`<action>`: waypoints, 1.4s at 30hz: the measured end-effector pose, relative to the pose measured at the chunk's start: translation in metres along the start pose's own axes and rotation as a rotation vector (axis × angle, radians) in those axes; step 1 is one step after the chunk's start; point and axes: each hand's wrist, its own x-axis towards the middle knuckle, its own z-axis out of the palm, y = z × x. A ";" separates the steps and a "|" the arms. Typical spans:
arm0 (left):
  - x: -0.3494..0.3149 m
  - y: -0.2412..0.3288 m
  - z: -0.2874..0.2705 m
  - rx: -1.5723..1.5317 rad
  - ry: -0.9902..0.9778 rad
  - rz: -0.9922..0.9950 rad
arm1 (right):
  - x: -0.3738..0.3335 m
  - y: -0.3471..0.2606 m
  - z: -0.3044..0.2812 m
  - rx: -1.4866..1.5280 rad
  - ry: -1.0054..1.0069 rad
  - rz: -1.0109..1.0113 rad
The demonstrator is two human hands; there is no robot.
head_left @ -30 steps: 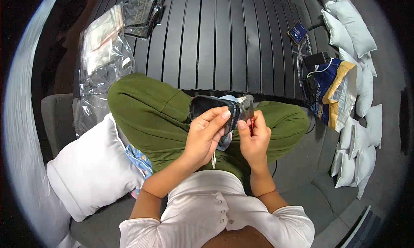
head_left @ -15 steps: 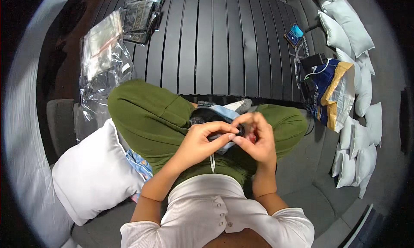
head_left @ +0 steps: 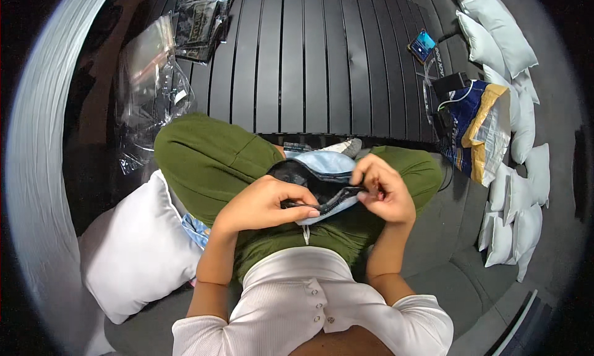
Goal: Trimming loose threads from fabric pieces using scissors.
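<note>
A light blue pouch (head_left: 328, 162) with a black lining lies across my lap, its zippered mouth gaping toward me. Thumb and fingers of my left hand (head_left: 267, 202) pinch the near zipper edge, at the left of the mouth. At the right end of that edge, my right hand (head_left: 387, 192) grips the black zipper tape between thumb and fingers; the fingertips are slightly blurred. Dark zipper teeth (head_left: 339, 200) run between the two hands. The pouch's underside is hidden by my hands and legs.
Beyond my crossed legs stands a black slatted table (head_left: 315, 65). Clear plastic bags (head_left: 151, 77) and dark packets (head_left: 201, 22) lie at its left, a phone (head_left: 423, 47) at its right. A blue-and-tan bag (head_left: 479, 130) and several white pillows (head_left: 504, 34) are on the right; a white cushion (head_left: 139, 251) sits left.
My hands have moved apart, the left nearer to me and the right outward. The pouch's mouth now shows spread wide, with its black lining and zipper edge exposed.
</note>
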 end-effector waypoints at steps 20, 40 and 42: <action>-0.001 0.002 -0.008 0.052 0.008 0.040 | -0.016 0.003 -0.002 0.716 0.236 0.026; 0.007 0.010 0.000 0.130 -0.057 0.093 | 0.008 -0.007 0.020 0.218 -0.157 0.021; 0.006 0.008 -0.003 0.148 -0.111 0.056 | 0.005 -0.003 0.017 0.278 -0.136 -0.002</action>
